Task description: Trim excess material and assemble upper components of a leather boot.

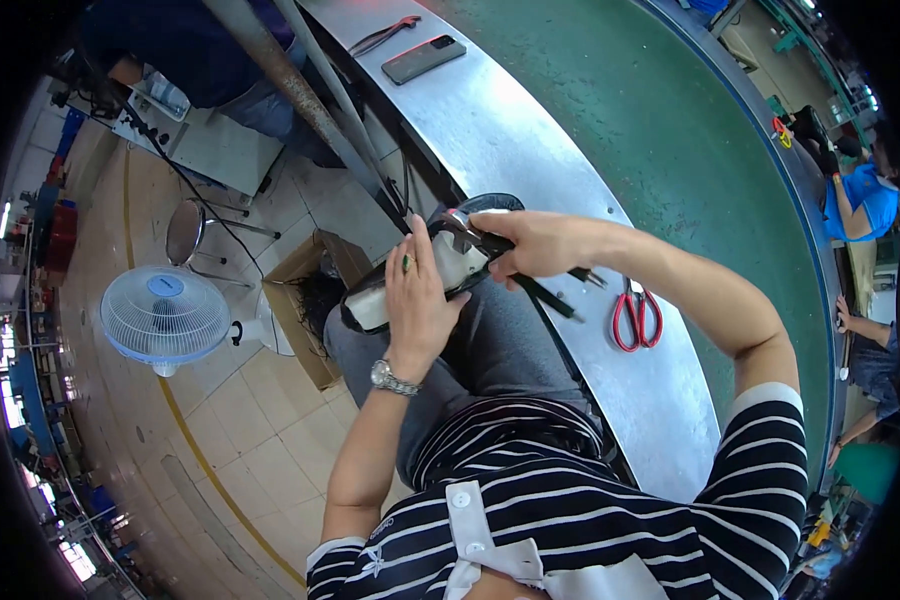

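A black, shoe-shaped piece with a whitish face (370, 307) rests across my lap at a slant. My left hand (417, 290) presses over its middle, thumb on one side and fairly straight fingers on the other, steadying it. My right hand (537, 243) is closed round a pair of dark-handled pincers (555, 298). Two dark ends stick out below that hand, while the metal head meets the upper end of the shoe-shaped piece. My fingers partly hide the tool's jaws. Red-handled scissors (637, 318) lie on the bench beside my right forearm.
The curved metal bench (530, 130) carries a phone (424, 60) and another hand tool (385, 35) at its far end. A green surface (670, 170) runs beyond it. At left are an open cardboard box (315, 300), a fan (165, 315) and a stool (186, 232). Other people work nearby.
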`<state>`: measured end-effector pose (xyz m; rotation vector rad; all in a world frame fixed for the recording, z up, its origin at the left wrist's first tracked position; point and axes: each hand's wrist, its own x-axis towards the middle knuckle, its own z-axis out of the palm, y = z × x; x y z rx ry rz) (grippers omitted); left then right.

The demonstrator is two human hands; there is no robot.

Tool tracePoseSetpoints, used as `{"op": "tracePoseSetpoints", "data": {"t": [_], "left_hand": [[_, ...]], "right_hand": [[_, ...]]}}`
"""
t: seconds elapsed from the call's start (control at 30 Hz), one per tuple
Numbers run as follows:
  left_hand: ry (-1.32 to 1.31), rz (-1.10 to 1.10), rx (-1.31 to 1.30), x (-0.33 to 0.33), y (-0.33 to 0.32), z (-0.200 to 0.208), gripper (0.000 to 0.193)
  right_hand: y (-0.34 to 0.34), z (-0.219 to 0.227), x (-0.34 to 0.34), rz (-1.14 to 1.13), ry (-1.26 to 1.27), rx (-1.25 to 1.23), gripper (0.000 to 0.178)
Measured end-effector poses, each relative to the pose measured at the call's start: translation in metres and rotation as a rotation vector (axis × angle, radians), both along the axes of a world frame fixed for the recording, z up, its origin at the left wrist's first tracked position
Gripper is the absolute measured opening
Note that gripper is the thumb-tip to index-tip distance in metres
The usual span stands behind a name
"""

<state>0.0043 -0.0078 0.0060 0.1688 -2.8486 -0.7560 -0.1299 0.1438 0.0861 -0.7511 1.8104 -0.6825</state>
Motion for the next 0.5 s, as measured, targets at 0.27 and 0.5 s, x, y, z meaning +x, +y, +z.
{"op": "tracePoseSetpoints", "data": {"t": [0.27,0.5], "left_hand": [[0.113,0.011,0.0,0.006,0.01,-0.008,0.088],[0.25,0.028,-0.079,0.011,0.01,-0.019,0.083]], "right_hand": [[0.03,-0.047,0.054,-0.134,0.458,-0.258,0.06],[0.029,-0.012,0.039,0.115,0.735,0.01,0.062]]}}
